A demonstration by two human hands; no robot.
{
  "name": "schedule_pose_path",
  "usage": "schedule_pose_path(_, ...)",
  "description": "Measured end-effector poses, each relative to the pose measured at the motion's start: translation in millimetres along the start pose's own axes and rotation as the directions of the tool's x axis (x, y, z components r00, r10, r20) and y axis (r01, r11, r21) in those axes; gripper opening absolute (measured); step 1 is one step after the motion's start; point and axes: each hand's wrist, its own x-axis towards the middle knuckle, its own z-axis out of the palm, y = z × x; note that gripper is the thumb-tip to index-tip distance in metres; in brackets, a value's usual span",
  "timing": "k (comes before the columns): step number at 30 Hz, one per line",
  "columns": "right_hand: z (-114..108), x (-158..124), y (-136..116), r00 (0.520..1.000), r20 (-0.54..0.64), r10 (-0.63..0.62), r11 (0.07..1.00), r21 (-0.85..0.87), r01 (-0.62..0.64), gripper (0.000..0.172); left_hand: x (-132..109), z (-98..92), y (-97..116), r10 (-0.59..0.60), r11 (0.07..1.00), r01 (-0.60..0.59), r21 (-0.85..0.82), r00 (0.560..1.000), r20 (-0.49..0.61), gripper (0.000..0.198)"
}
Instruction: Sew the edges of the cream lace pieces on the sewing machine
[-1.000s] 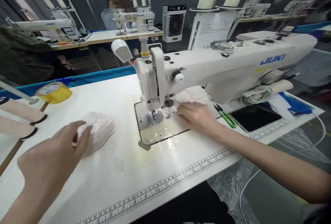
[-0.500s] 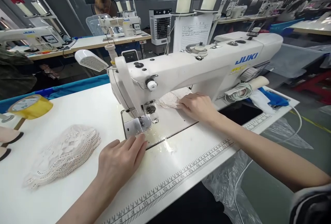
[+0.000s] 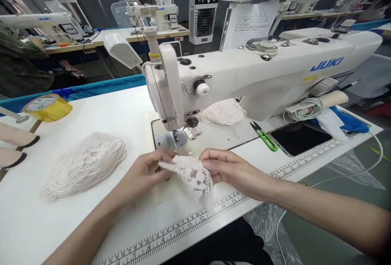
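In front of the sewing machine (image 3: 232, 77), a cream piece of lace (image 3: 194, 173) is stretched between my two hands. My left hand (image 3: 149, 171) pinches its left end, slightly blurred. My right hand (image 3: 233, 171) grips its right edge with bent fingers. Just beyond the lace are the needle plate (image 3: 166, 140) and the presser foot (image 3: 176, 135). Under the machine's arm lies a second bunch of lace (image 3: 224, 112). A thick pile of lace pieces (image 3: 87, 163) rests on the table to the left.
Green thread snips (image 3: 265, 136) and a black phone (image 3: 301, 138) lie at the right. A yellow tape roll (image 3: 48, 107) stands at the left rear. A printed ruler (image 3: 171, 232) runs along the table's front edge. A person's sleeve (image 3: 21, 61) shows at far left.
My right hand has come out from under the machine's arm toward me, and a lace piece is now held between both hands. The snips and phone have come into sight.
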Motion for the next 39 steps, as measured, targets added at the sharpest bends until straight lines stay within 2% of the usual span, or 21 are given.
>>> schedule_pose_path(2,-1,-5,2,0.988,0.08,0.132,0.986,0.096,-0.14,0.027,-1,-6.3,5,-0.117,0.98,0.116,-0.161,0.993,0.005,0.026)
schedule_pose_path(4,-3,-10,1,0.935,0.244,0.258,0.964,-0.004,-0.265,0.031,-2,-6.0,9,-0.161,0.978,0.155,-0.137,0.986,-0.037,0.026)
schedule_pose_path(5,-4,-11,-2,0.908,0.293,0.3,0.954,-0.097,-0.284,0.032,-2,-3.8,10,-0.158,0.985,0.153,-0.076,0.985,-0.069,0.026)
schedule_pose_path(6,-5,-10,-5,0.905,0.293,0.308,0.946,-0.194,-0.259,0.031,-2,-1.0,11,-0.141,0.99,0.142,0.0,0.986,-0.091,0.028)
schedule_pose_path(7,-5,-8,-9,0.933,0.244,0.263,0.941,-0.28,-0.192,0.029,-2,2.1,12,-0.113,0.99,0.121,0.076,0.988,-0.102,0.03)
schedule_pose_path(9,-7,3,-16,0.995,0.084,0.047,0.912,-0.41,-0.009,0.02,-1,7.4,12,-0.05,0.982,0.064,0.176,0.995,-0.084,0.029)
schedule_pose_path(10,-8,11,-19,0.998,0.042,-0.039,0.893,-0.447,0.054,0.022,-2,9.2,12,-0.024,0.981,0.035,0.193,0.998,-0.063,0.027)
schedule_pose_path(11,-9,21,-21,0.997,0.048,-0.066,0.884,-0.46,0.081,0.032,-2,10.3,12,-0.003,0.981,0.011,0.194,0.999,-0.044,0.025)
schedule_pose_path(13,-12,41,-22,0.985,0.167,0.032,0.902,-0.429,0.043,0.044,-2,11.3,12,0.027,0.981,-0.02,0.192,0.999,-0.035,0.022)
schedule_pose_path(15,-14,58,-21,0.953,0.263,0.153,0.916,-0.399,-0.037,0.037,-3,12.0,11,0.064,0.971,-0.047,0.234,0.996,-0.068,0.024)
schedule_pose_path(18,-15,70,-17,0.942,0.265,0.204,0.903,-0.422,-0.077,0.022,-4,14.1,5,0.148,0.913,-0.074,0.401,0.977,-0.156,0.028)
schedule_pose_path(20,-13,69,-13,0.969,0.209,0.133,0.878,-0.478,-0.017,0.018,-5,16.3,-1,0.27,0.821,-0.109,0.56,0.939,-0.214,0.025)
schedule_pose_path(22,-10,64,-9,0.99,0.133,-0.037,0.83,-0.548,0.105,0.017,-7,18.4,-7,0.439,0.686,-0.162,0.71,0.869,-0.227,0.018)
schedule_pose_path(24,-8,59,-4,0.967,0.102,-0.235,0.747,-0.618,0.247,0.014,-7,20.1,-11,0.568,0.566,-0.208,0.798,0.8,-0.194,0.013)
schedule_pose_path(26,-7,55,1,0.912,0.143,-0.386,0.644,-0.666,0.377,0.011,-7,21.4,-13,0.618,0.515,-0.234,0.825,0.768,-0.168,0.01)
schedule_pose_path(28,-8,54,4,0.859,0.214,-0.466,0.553,-0.688,0.471,0.011,-7,22.3,-12,0.623,0.509,-0.239,0.827,0.765,-0.162,0.009)
schedule_pose_path(30,-9,54,6,0.829,0.277,-0.486,0.494,-0.696,0.521,0.011,-6,23.4,-12,0.615,0.522,-0.243,0.818,0.771,-0.163,0.009)
schedule_pose_path(35,-9,52,5,0.81,0.334,-0.481,0.43,-0.715,0.55,0.009,-7,25.5,-9,0.603,0.543,-0.256,0.8,0.782,-0.159,0.009)
schedule_pose_path(39,-7,51,4,0.814,0.33,-0.477,0.424,-0.725,0.543,0.014,-8,26.2,-8,0.599,0.539,-0.245,0.806,0.784,-0.162,0.01)
